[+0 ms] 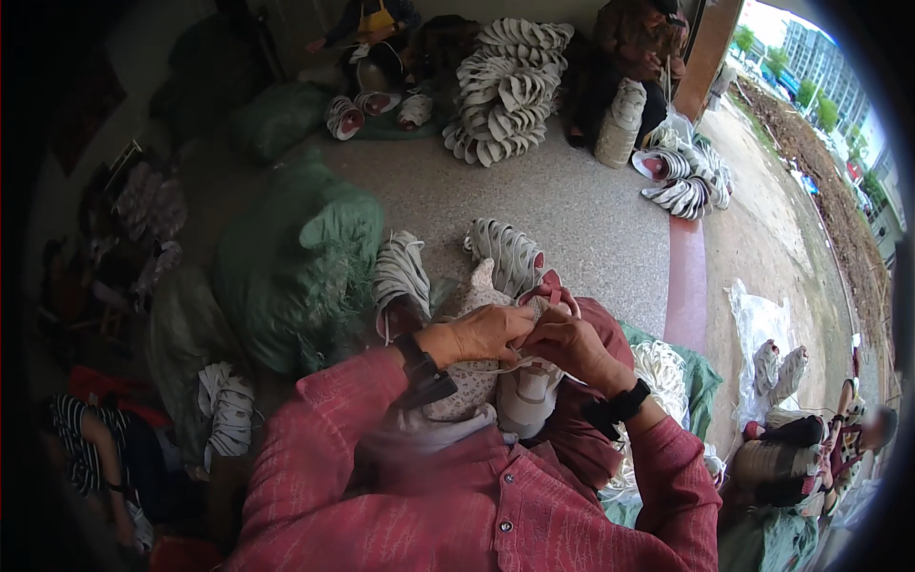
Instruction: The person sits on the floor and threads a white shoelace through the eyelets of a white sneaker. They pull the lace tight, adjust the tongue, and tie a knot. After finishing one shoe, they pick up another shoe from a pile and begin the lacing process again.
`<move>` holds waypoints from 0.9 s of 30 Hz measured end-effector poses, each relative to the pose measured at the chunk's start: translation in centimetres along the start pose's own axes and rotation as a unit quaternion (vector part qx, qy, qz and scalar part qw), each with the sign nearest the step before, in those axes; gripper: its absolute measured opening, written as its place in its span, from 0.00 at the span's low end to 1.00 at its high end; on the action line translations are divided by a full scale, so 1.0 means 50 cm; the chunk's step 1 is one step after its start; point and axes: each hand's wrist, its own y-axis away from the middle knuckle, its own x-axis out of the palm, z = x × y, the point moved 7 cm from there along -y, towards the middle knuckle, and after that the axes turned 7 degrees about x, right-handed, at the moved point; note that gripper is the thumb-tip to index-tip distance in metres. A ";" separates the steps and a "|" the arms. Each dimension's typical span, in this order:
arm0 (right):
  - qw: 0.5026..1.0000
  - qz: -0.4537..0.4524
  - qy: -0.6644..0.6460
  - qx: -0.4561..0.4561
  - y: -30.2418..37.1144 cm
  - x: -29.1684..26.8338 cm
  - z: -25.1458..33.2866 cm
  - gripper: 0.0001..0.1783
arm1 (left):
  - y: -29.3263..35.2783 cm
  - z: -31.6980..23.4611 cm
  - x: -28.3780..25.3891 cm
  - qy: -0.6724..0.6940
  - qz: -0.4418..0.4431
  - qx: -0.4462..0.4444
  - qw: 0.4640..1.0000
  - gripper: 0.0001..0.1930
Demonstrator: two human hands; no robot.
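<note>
Above my lap, both hands meet at a pale shoe upper (539, 307) with a red lining. My left hand (477, 336) is closed, its fingers pinching the near side of the piece. My right hand (574, 345) grips the right side, fingers bent around it. A thin pale strand (496, 368) runs beneath the hands; its ends are hidden. Under them lie a floral cloth (469, 391) and a whitish rounded bundle (527, 402). Just past my hands stand two stacks of nested white uppers, one on the left (400, 272) and one on the right (503, 250).
A big green sack (300, 262) bulges at the left. More uppers are piled at the back (510, 91), the right back (688, 176) and beside my right knee (658, 377). Several people sit nearby, one at the far back (643, 48). A clear plastic sheet (758, 319) lies at right.
</note>
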 end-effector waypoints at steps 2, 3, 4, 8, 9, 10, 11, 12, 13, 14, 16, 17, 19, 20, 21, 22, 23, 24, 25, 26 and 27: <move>0.999 0.006 0.044 -0.003 0.002 0.005 0.005 0.08 | 0.004 -0.003 -0.004 0.011 -0.011 0.011 1.000 0.15; 0.997 0.013 0.077 -0.006 0.003 0.009 0.006 0.08 | 0.007 -0.003 -0.002 0.022 -0.002 0.007 1.000 0.15; 0.992 0.023 0.125 -0.017 0.003 0.015 0.009 0.08 | 0.009 -0.004 -0.006 0.034 -0.004 0.014 0.999 0.15; 0.991 0.016 0.130 -0.018 0.000 0.036 0.009 0.06 | 0.017 -0.006 -0.013 0.060 -0.016 0.022 0.998 0.14; 0.990 0.012 0.141 -0.028 0.000 0.042 0.013 0.06 | 0.017 -0.007 -0.012 0.061 -0.019 0.021 0.998 0.14; 0.989 0.006 0.144 -0.037 -0.001 0.043 0.017 0.06 | 0.019 -0.009 -0.014 0.068 -0.032 0.025 0.997 0.13; 0.977 0.013 0.200 -0.075 0.000 0.044 0.028 0.07 | 0.021 -0.011 -0.013 0.079 -0.037 0.023 0.996 0.13; 0.963 0.019 0.247 -0.111 0.000 0.038 0.038 0.07 | 0.022 -0.006 -0.008 0.085 -0.024 -0.003 0.996 0.12; 0.945 0.025 0.292 -0.147 -0.002 0.036 0.051 0.07 | 0.021 -0.010 -0.008 0.113 -0.028 0.002 0.993 0.12; 0.927 -0.002 0.349 -0.139 0.001 0.004 0.054 0.07 | 0.023 -0.008 -0.002 0.137 -0.014 -0.019 0.990 0.11; 0.901 -0.061 0.418 -0.095 -0.009 -0.105 0.049 0.05 | 0.022 -0.012 -0.002 0.154 -0.012 -0.033 0.987 0.12; 0.899 -0.078 0.428 -0.040 -0.018 -0.160 0.037 0.04 | 0.020 -0.017 -0.006 0.147 -0.024 -0.026 0.988 0.12; 0.920 -0.124 0.372 0.000 -0.009 -0.216 0.039 0.03 | 0.019 -0.019 -0.012 0.152 -0.029 -0.031 0.987 0.14; 0.938 -0.114 0.327 -0.008 -0.006 -0.210 0.040 0.02 | 0.021 -0.017 -0.010 0.167 -0.024 -0.046 0.985 0.15; 0.943 -0.070 0.320 -0.061 -0.002 -0.179 0.049 0.04 | 0.024 -0.013 -0.005 0.184 -0.015 -0.065 0.981 0.16; 0.954 -0.051 0.288 -0.065 0.000 -0.144 0.047 0.06 | 0.025 -0.011 -0.006 0.172 -0.027 -0.069 0.982 0.16; 0.966 -0.026 0.249 -0.068 0.003 -0.101 0.043 0.07 | 0.027 -0.008 -0.005 0.160 -0.034 -0.078 0.983 0.16; 0.960 -0.025 0.252 -0.117 0.006 -0.063 0.049 0.08 | 0.031 -0.002 -0.001 0.148 -0.037 -0.091 0.984 0.17; 0.948 -0.013 0.274 -0.163 0.009 -0.023 0.051 0.08 | 0.034 0.000 0.000 0.146 -0.055 -0.089 0.984 0.16; 0.950 0.002 0.268 -0.163 0.006 0.010 0.043 0.09 | 0.037 0.003 0.004 0.144 -0.069 -0.091 0.983 0.16; 0.956 0.000 0.251 -0.153 0.001 0.030 0.034 0.09 | 0.039 0.006 0.007 0.135 -0.082 -0.092 0.983 0.16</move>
